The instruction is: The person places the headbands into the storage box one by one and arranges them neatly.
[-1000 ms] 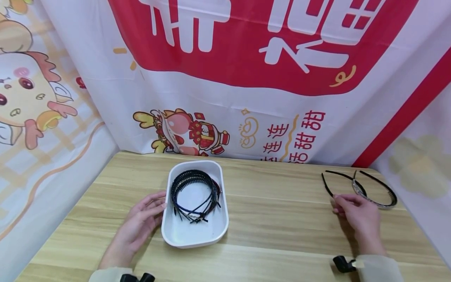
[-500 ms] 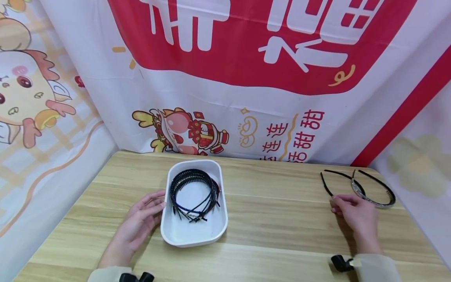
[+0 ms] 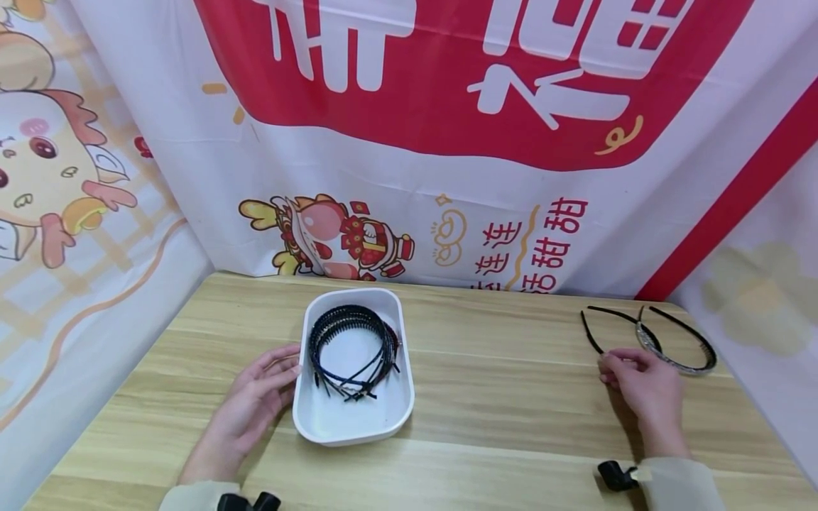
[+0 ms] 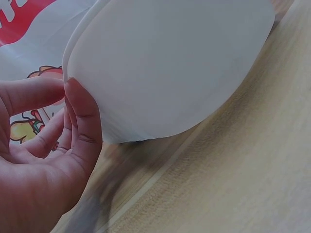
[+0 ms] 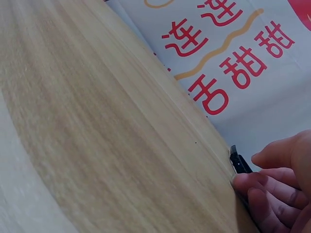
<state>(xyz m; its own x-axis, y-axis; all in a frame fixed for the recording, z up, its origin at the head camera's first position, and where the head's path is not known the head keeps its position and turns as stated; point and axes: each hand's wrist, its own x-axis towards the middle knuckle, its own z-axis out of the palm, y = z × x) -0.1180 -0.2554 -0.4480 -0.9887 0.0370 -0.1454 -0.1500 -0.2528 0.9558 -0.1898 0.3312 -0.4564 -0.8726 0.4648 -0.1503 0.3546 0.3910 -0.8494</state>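
Note:
A white tub (image 3: pixel 353 429) stands on the wooden table, holding several black headbands (image 3: pixel 354 316) stacked in a ring. My left hand (image 3: pixel 258 397) rests against its left wall. In the left wrist view, fingertips of this hand (image 4: pixel 73 126) lie right at the rim of the tub (image 4: pixel 170 68). Far to the right, my right hand (image 3: pixel 642 390) pinches a thin black headband (image 3: pixel 591 333) lying on the table. In the right wrist view the end of that headband (image 5: pixel 238 161) sticks out between thumb and fingers; its rest is hidden by the hand.
Another headband (image 3: pixel 693 330), with a silvery glittering section, lies beside the right hand and overlaps the black one. Behind the table's back edge hangs a printed red and white cloth (image 3: pixel 409 177). Bare wood of the table (image 3: pixel 498 369) lies between the tub and the right hand.
The whole head view has shifted slightly. Both hands, the tub and the headbands keep nearly the same places; the right hand's fingers have moved only a little.

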